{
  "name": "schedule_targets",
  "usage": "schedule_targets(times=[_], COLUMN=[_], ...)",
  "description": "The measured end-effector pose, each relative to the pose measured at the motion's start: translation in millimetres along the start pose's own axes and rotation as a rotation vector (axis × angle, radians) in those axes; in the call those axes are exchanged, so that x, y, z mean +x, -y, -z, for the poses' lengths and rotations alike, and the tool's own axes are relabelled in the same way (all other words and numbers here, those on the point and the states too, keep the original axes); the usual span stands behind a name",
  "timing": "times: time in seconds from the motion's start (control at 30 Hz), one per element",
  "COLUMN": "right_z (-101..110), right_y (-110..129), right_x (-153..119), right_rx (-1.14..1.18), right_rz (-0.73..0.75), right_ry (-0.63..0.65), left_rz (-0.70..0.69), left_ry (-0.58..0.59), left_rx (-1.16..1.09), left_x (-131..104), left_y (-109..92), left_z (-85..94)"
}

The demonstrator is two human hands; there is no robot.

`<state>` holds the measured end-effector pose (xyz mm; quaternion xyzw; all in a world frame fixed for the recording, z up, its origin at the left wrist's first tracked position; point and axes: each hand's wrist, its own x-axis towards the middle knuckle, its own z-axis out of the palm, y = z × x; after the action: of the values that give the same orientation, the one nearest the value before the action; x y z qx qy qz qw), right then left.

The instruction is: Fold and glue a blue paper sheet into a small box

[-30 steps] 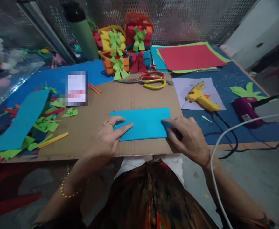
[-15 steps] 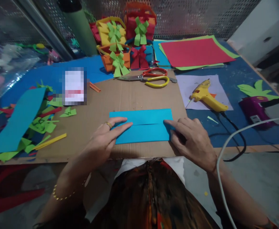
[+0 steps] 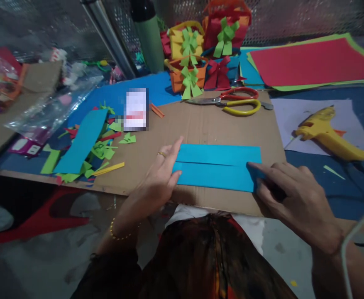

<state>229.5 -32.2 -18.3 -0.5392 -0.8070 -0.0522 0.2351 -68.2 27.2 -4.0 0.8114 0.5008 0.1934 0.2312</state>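
Note:
A blue sheet of paper (image 3: 214,166) lies folded into a long flat strip on the cardboard, its two flaps meeting along a lengthwise slit. My left hand (image 3: 163,174) is at the strip's left end, fingers straight and held upright along the edge, thumb low by the near corner. At the right end, my right hand (image 3: 294,189) has its index fingertip on top of the paper and its thumb by the near right corner. The other fingers of that hand are curled. Beyond the strip rest scissors (image 3: 242,108) with one red and one yellow handle.
A yellow glue gun (image 3: 328,133) lies on pale paper at the right. Coloured sheets (image 3: 312,62) are stacked at the back right, beside small paper baskets (image 3: 186,77) with bows. Paper scraps (image 3: 99,149) cover the left. A pale cable (image 3: 345,253) hangs near my right wrist.
The view has turned left, so everything appears farther right. My left hand has shifted from fingers lying on the paper to fingers upright at its left edge. My right hand stays at the right end.

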Motion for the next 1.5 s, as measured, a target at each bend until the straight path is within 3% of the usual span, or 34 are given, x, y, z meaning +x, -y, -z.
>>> schedule_targets(times=[0.43,0.67,0.87,0.93,1.13,1.3,1.5], right_z=[-1.3,-2.1,-2.5,-2.6,-6.5,-6.4,-2.9], right_y=[0.3,0.0,0.9,2.7,9.7,11.7,13.6], right_x=[0.7,0.2,1.9,2.8,3.6,-0.4,-3.1], right_rx=[-0.026,0.003,0.02,0.03,0.061,-0.018,-0.119], right_rz=[0.007,-0.002,-0.043,-0.112,-0.28,-0.281,-0.214], right_ry=[-0.025,-0.019,-0.031,-0.029,-0.055,-0.127,-0.118], left_rz=[-0.048,0.011,-0.046,-0.121,-0.196,-0.256,-0.369], left_ry=[0.002,0.056,-0.052,0.022,0.102,0.136,0.191], left_rx=[0.066,0.079,0.208,0.233,0.373,0.45,0.435], left_x=[-2.5,3.0,4.4,5.9,7.1,7.9,13.3], left_y=[-2.6,-2.8,9.1,14.9,27.4,30.7,37.6], left_z=[0.2,0.3,-3.0,-2.1,-5.3,-2.7,3.7])
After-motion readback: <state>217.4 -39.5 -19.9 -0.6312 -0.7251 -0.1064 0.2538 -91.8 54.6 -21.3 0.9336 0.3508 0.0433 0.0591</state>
